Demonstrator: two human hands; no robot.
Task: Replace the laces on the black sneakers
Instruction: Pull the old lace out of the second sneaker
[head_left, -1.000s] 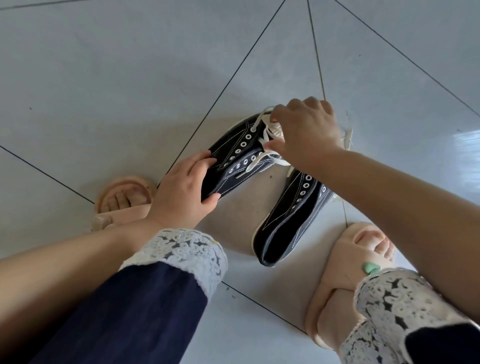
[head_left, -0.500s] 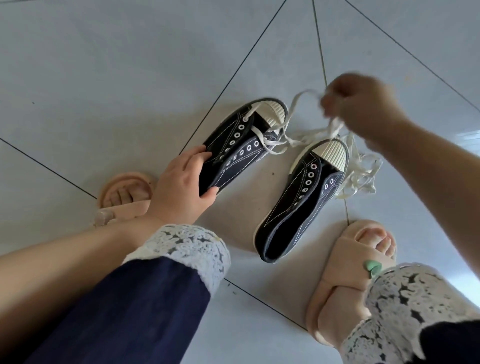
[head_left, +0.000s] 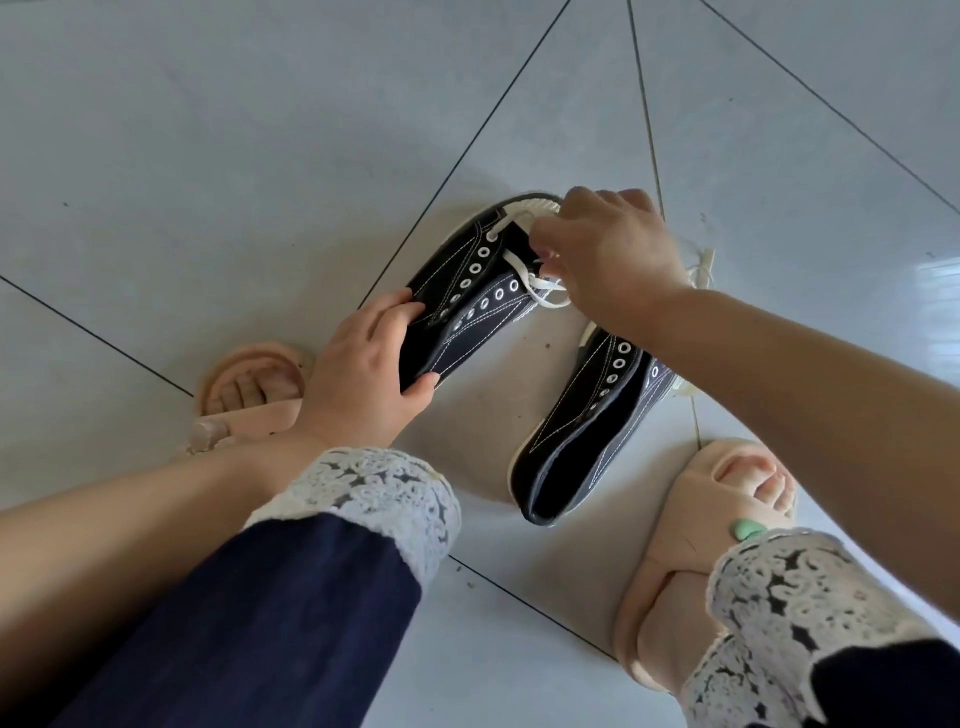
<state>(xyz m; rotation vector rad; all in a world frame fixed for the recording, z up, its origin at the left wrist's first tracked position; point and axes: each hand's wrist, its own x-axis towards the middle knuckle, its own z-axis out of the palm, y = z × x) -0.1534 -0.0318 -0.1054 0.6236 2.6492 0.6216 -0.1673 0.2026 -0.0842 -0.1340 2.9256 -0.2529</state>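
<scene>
Seen from the head camera, looking down, a person crouched over a pale tiled floor (head_left: 208, 156). The left hand (head_left: 363, 374) gripped the heel end of a black sneaker (head_left: 467, 291), fingers curled over its top and thumb pressed against its side, with the toe pointing away. The right hand (head_left: 613, 260) hovered over that shoe's toe end, fingers bent and pinching a white lace (head_left: 540, 291) that ran through the eyelets nearest the toe. A second black sneaker (head_left: 587, 431) lay on the floor just beside the first, partly under the right forearm, its visible eyelets unlaced. A loose lace (head_left: 701, 270) showed on the tiles beyond the right wrist. Peach sandals (head_left: 691, 519) and navy trouser cuffs (head_left: 374, 499) with white lace trim filled the foreground.
</scene>
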